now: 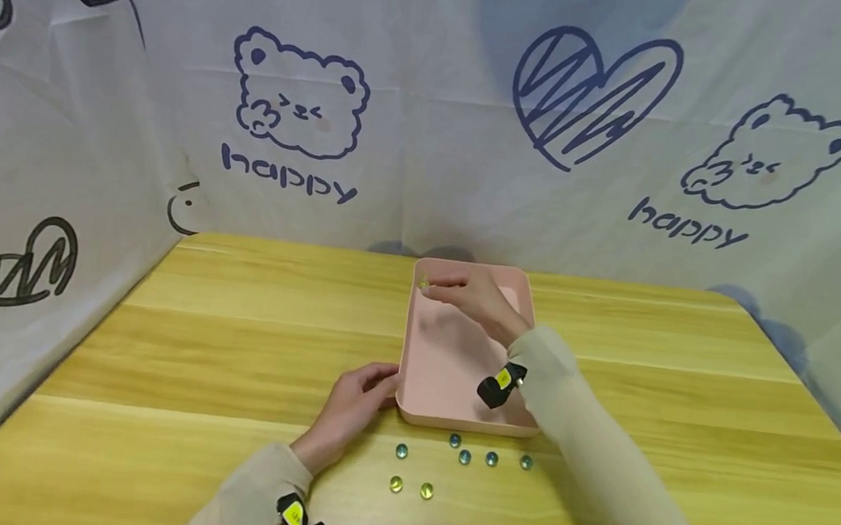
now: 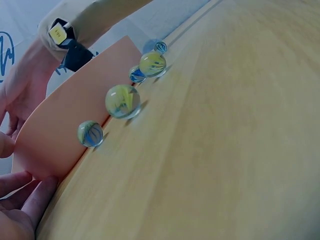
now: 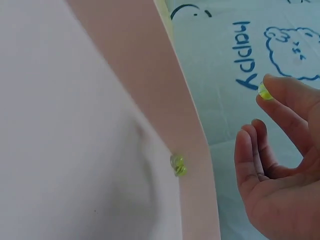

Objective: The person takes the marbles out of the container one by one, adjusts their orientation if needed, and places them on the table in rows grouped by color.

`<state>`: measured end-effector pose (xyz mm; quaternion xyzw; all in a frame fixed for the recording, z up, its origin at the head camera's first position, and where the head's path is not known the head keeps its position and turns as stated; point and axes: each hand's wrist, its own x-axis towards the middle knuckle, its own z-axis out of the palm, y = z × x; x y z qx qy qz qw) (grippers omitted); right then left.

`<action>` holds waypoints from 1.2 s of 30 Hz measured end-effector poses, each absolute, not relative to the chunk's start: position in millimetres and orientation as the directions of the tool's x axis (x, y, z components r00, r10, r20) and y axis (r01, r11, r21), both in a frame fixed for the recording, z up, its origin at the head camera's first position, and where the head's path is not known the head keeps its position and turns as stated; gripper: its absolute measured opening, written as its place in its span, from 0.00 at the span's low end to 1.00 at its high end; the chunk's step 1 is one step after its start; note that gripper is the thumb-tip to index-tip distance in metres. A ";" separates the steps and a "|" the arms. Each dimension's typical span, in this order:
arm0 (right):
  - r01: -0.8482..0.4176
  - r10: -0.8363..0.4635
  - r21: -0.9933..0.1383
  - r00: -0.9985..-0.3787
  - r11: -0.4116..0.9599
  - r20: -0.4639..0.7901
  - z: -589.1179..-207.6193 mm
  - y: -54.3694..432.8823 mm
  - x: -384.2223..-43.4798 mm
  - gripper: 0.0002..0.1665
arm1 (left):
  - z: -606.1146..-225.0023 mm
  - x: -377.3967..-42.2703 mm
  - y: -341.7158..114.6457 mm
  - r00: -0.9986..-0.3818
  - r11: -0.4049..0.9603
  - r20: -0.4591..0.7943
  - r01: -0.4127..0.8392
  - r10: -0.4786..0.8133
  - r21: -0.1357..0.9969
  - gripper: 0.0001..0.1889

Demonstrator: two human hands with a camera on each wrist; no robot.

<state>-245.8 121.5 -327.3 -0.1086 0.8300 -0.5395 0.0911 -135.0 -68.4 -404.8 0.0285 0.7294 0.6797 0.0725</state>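
Observation:
My right hand [image 1: 479, 297] is over the far left part of a pink tray [image 1: 451, 367], pinching a yellow-green glass marble [image 3: 265, 90] between thumb and index finger. Its other fingers [image 3: 245, 155] curl loosely inward. Low against the tray's inner wall, yellow-green marbles [image 3: 178, 166] sit close together. My left hand [image 1: 348, 409] rests on the table with its fingertips against the outside of the tray's left wall, near the front corner. Just in front of the tray lie several blue marbles [image 1: 492, 459] and two yellow ones [image 1: 427, 491].
The tray stands on a wood-grain table [image 1: 245, 348], its far end near the table's back edge. Behind hangs a white cloth [image 1: 441, 137] with drawn bears and a heart. Small black devices with yellow labels are strapped to both wrists, the right one [image 1: 503, 384] overlapping the tray.

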 end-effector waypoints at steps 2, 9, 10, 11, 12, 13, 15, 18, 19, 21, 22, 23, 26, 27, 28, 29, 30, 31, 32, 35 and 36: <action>-0.100 -0.274 -0.906 -0.961 0.410 -0.018 -327.2 121.0 -241.3 0.19 | -405.8 -134.4 -68.7 -0.988 0.081 -0.072 -0.061 0.138 0.995 0.17; -0.127 -0.260 -0.904 -0.965 0.409 0.018 -325.0 121.5 -226.5 0.22 | -407.2 -134.2 -69.4 -0.989 0.085 -0.059 -0.048 0.138 0.995 0.17; -0.123 -0.256 -0.904 -0.967 0.409 0.015 -324.4 122.1 -224.8 0.23 | -407.1 -134.2 -69.5 -0.989 0.083 -0.059 -0.048 0.137 0.995 0.16; -0.119 -0.251 -0.905 -0.968 0.409 0.014 -323.9 123.0 -223.3 0.23 | -407.2 -134.3 -69.6 -0.989 0.084 -0.058 -0.046 0.139 0.995 0.16; -0.120 -0.246 -0.905 -0.969 0.408 0.018 -323.3 124.1 -222.1 0.23 | -407.3 -134.5 -69.7 -0.988 0.082 -0.056 -0.045 0.143 0.996 0.16; -0.120 -0.240 -0.907 -0.971 0.404 0.022 -322.6 125.2 -220.9 0.22 | -407.4 -134.8 -69.7 -0.988 0.083 -0.055 -0.043 0.146 0.996 0.16; -0.125 -0.232 -0.915 -0.972 0.385 0.035 -321.2 127.8 -218.7 0.21 | -407.7 -135.4 -69.7 -0.987 0.085 -0.052 -0.040 0.151 0.996 0.17; -0.124 -0.224 -0.919 -0.974 0.374 0.041 -319.6 130.6 -215.6 0.21 | -407.8 -136.0 -69.8 -0.987 0.085 -0.045 -0.032 0.156 0.996 0.17; -0.119 -0.224 -0.919 -0.974 0.377 0.034 -319.4 130.9 -214.4 0.21 | -407.9 -136.1 -69.9 -0.987 0.085 -0.045 -0.032 0.154 0.996 0.17; -0.110 -0.223 -0.915 -0.975 0.388 0.023 -319.3 131.2 -211.8 0.21 | -407.9 -136.1 -70.0 -0.987 0.082 -0.045 -0.033 0.151 0.996 0.16; -0.106 -0.219 -0.912 -0.976 0.396 0.019 -319.7 131.2 -210.5 0.21 | -407.9 -135.8 -70.2 -0.987 0.079 -0.048 -0.036 0.150 0.996 0.16; -0.102 -0.215 -0.910 -0.977 0.401 0.015 -319.9 131.0 -209.1 0.21 | -407.9 -135.5 -70.3 -0.987 0.078 -0.049 -0.038 0.150 0.996 0.16; -0.103 -0.205 -0.911 -0.979 0.399 0.020 -320.6 130.8 -206.2 0.21 | -408.3 -135.3 -70.7 -0.987 0.079 -0.052 -0.040 0.149 0.996 0.16; -0.109 -0.202 -0.910 -0.979 0.399 0.029 -320.9 130.8 -205.9 0.20 | -408.5 -135.0 -70.9 -0.988 0.080 -0.053 -0.041 0.148 0.996 0.16; -0.116 -0.201 -0.910 -0.979 0.397 0.037 -321.1 130.9 -205.7 0.20 | -408.6 -134.9 -71.0 -0.988 0.078 -0.052 -0.041 0.147 0.996 0.16; -0.122 -0.201 -0.910 -0.979 0.395 0.044 -320.9 131.0 -205.4 0.20 | -409.1 -134.9 -71.2 -0.988 0.079 -0.052 -0.040 0.148 0.996 0.16; -0.128 -0.203 -0.910 -0.978 0.394 0.049 -320.8 131.2 -205.3 0.20 | -409.5 -134.8 -71.3 -0.988 0.078 -0.053 -0.042 0.147 0.996 0.16; -0.130 -0.206 -0.910 -0.977 0.394 0.051 -321.0 131.4 -205.3 0.20 | -409.7 -134.7 -71.4 -0.988 0.079 -0.055 -0.044 0.147 0.996 0.16; -0.126 -0.203 -0.910 -0.978 0.395 0.048 -320.6 131.5 -205.0 0.20 | -410.2 -135.1 -71.4 -0.987 0.077 -0.058 -0.047 0.147 0.996 0.16; -0.106 -0.198 -0.911 -0.980 0.399 0.027 -318.5 132.2 -203.4 0.21 | -410.3 -135.9 -71.6 -0.986 0.075 -0.060 -0.048 0.155 0.996 0.17; -0.098 -0.196 -0.911 -0.980 0.401 0.019 -317.9 132.1 -202.9 0.21 | -409.8 -136.1 -71.5 -0.986 0.074 -0.059 -0.048 0.154 0.996 0.17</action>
